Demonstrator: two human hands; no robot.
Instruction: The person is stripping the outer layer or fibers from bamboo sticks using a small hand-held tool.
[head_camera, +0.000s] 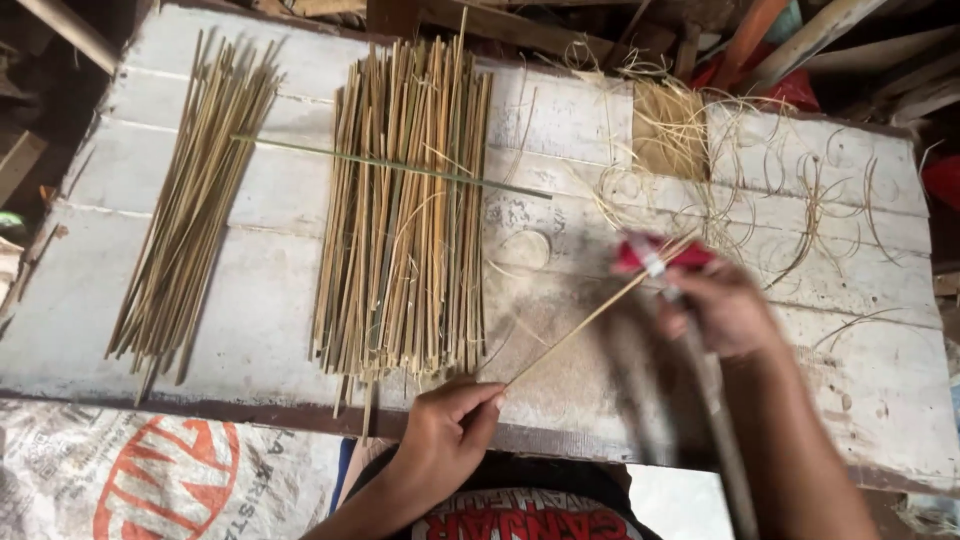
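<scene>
My left hand (448, 428) pinches the near end of a thin bamboo stick (590, 318) at the front edge of a worn white wooden table (260, 290). The stick slants up and right to my right hand (722, 308), which is blurred and grips a tool with a red handle (660, 256) against the stick's far end. A long dark blurred shape, perhaps the tool's blade, hangs down from that hand. A wide bundle of bamboo sticks (400, 220) lies just left of my left hand.
A second, narrower bundle of sticks (195, 210) lies at the table's left. One green strip (390, 165) lies across the wide bundle. Curled bamboo shavings (760, 190) and a small woven mat (668, 128) cover the back right. A printed sack (150, 480) lies below the table's front edge.
</scene>
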